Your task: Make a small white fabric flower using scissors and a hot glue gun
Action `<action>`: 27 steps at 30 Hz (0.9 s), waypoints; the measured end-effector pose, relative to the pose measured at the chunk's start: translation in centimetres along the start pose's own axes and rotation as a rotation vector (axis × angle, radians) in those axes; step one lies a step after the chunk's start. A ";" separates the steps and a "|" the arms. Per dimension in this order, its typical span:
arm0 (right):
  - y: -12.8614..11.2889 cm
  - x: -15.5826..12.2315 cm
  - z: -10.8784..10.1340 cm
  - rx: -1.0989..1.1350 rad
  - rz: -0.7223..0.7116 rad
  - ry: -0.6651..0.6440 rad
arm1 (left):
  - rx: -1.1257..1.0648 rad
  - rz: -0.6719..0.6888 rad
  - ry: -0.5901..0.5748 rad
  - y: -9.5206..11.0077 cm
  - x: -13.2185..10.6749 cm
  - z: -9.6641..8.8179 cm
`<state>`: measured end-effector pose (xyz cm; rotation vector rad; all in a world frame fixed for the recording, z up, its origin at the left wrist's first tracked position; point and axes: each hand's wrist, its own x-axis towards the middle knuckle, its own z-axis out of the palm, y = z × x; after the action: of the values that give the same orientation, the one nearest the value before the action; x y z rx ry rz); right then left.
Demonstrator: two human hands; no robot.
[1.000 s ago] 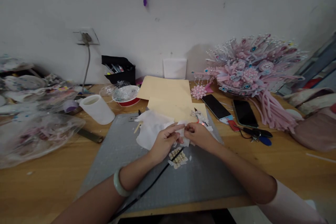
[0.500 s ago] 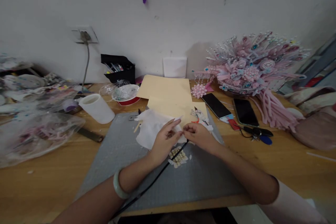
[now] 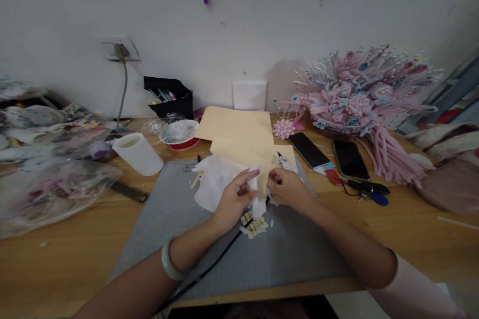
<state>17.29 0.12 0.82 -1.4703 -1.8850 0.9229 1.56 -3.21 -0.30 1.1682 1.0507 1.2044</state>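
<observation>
My left hand [image 3: 232, 203], with a pale bangle [image 3: 170, 260] on its wrist, pinches a piece of thin white paper or cloth [image 3: 259, 205] that hangs down from the fingers. Just to the right, apart from it, my right hand [image 3: 287, 187] is closed in a pinch; a small whitish bit seems to show at its fingertips, too small to name. A larger crumpled white sheet [image 3: 211, 179] lies behind my left hand. Below the hands are small cream pieces with dark markings [image 3: 255, 229] and white scraps. A black cord [image 3: 220, 255] runs across the grey mat [image 3: 292, 254].
Cream card sheets [image 3: 239, 124] lie behind the mat. To the left are a white roll [image 3: 136, 152], a plastic bag of pink pieces [image 3: 56, 189] and a black pen case [image 3: 168, 97]. Two phones [image 3: 309, 150], keys [image 3: 364, 189] and a pink beaded headdress [image 3: 359, 94] stand on the right.
My hands have moved apart; the right has shifted slightly right and up. The white piece in my left hand now hangs down between them, partly covering the cord and the cream pieces.
</observation>
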 end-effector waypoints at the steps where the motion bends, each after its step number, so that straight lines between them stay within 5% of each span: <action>1: 0.0 0.1 0.0 0.033 0.008 0.007 | 0.004 0.006 -0.001 0.1 0.0 0.0; 8: -0.7 -0.9 0.8 0.289 -0.034 -0.267 | 0.036 0.053 -0.120 0.2 0.0 0.1; 12: -0.8 -1.0 0.7 0.084 -0.083 -0.207 | 0.021 0.050 -0.160 0.0 0.1 0.0; 19: -0.2 0.0 -1.3 -0.254 -0.044 0.092 | 0.024 0.038 -0.153 -0.1 -0.2 -0.1; 27: -0.9 -1.1 0.0 0.068 -0.103 -0.155 | 0.017 0.102 -0.244 -0.3 0.0 0.0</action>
<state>17.00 -1.07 1.57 -1.2813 -1.9992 1.0678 1.55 -3.23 -0.60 1.3577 0.8280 1.1000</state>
